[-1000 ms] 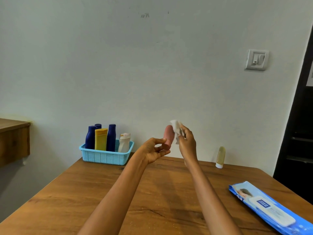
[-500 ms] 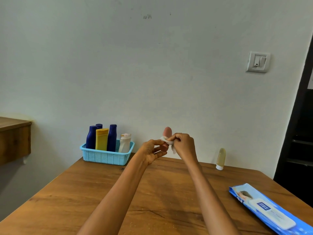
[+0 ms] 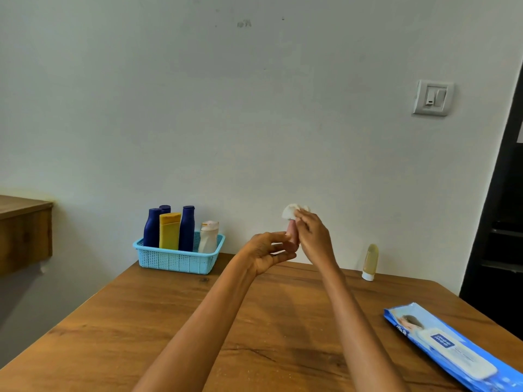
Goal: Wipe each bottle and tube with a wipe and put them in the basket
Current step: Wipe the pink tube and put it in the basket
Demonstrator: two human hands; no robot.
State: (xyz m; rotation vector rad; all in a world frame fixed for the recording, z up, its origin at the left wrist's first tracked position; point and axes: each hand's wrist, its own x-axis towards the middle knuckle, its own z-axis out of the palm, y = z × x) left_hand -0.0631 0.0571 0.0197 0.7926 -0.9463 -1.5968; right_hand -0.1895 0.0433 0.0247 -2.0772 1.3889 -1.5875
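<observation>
Now wipe (image 3: 294,211) raised again – atop pink tube (image 3: 292,235)

I see a pink tube (image 3: 292,235) held upright above the wooden table, a crumpled white wipe (image 3: 289,212) over its top. The blue basket (image 3: 178,259) far left holds three navy bottles (image 3: 152,228), a yellow tube (image 3: 169,231) and a white bottle (image 3: 209,237); a pale yellow tube (image 3: 370,262) stands far right.

blue wipes pack (image 3: 450,350) with dark label reading "mee mee", other print too small
</observation>
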